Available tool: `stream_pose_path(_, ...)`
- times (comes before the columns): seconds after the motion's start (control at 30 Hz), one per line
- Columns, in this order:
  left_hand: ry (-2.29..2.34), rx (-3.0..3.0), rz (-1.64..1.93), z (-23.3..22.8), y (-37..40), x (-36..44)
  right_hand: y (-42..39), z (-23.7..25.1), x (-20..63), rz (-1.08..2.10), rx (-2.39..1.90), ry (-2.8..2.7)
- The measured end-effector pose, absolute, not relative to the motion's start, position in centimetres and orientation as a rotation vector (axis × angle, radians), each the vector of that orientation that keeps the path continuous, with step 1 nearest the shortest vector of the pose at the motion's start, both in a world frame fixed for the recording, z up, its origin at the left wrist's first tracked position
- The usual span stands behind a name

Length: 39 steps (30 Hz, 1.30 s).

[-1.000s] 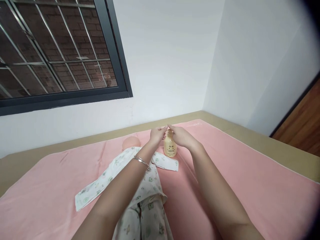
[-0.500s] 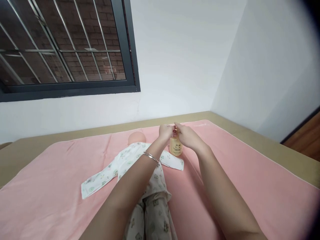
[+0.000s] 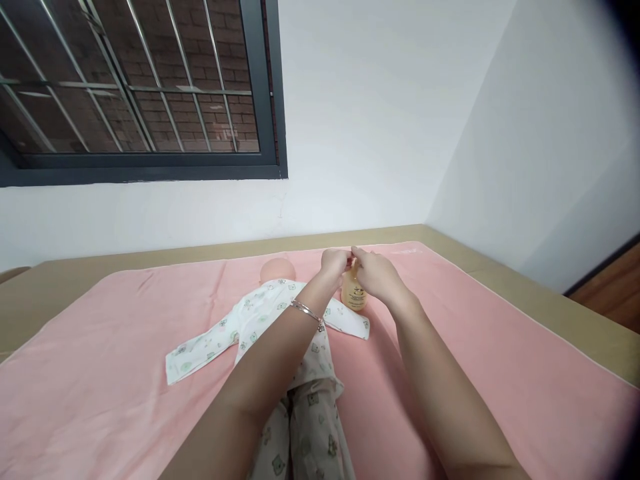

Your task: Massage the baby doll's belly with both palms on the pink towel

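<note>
A pale yellow bottle [image 3: 353, 295] with dark print stands on the pink sheet, leaning slightly. My left hand [image 3: 336, 262], with a silver bracelet on its wrist, has its fingers curled at the bottle's top. From the other side, my right hand [image 3: 377, 272] closes on the neck, thumb and fingers close to the left ones. The fingers hide the bottle's cap. Left of it lies a doll [image 3: 277, 269] in a white patterned top [image 3: 265, 308] and matching trousers [image 3: 317, 427]. One sleeve reaches to just below the bottle, and my left forearm crosses over the doll's body.
The pink sheet [image 3: 125, 333] covers most of a tan mat [image 3: 515, 273]. White walls rise behind and to the right. A dark-framed window [image 3: 274, 160] with metal bars is at upper left, and a brown wooden surface [image 3: 613, 283] shows at the right edge.
The bottle has tipped slightly, its top leaning to the right. Both hands stay at its top. The view has shifted a little; the doll lies as before.
</note>
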<state>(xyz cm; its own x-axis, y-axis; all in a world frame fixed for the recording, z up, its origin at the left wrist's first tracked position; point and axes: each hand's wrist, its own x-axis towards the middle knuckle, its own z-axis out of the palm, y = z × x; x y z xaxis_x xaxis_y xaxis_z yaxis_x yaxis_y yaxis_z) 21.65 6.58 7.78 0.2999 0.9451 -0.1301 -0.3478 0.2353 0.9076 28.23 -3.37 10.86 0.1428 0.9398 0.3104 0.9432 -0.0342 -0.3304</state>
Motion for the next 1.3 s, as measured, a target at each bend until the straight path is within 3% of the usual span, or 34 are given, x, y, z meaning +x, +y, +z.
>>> stream_pose_path(0.37,0.716,0.635,0.877,9.7,4.9,18.2,-2.6,10.1,27.0,-0.222,-2.059,-1.836)
stream_pose_path(0.9,0.482,0.301,0.79,9.6,4.0,16.2,-1.8,10.2,26.0,-0.142,-2.279,-1.584)
stream_pose_path(1.3,0.394,0.268,0.761,11.2,-1.2,3.6,-1.6,10.1,24.9,-0.075,-2.201,-1.612)
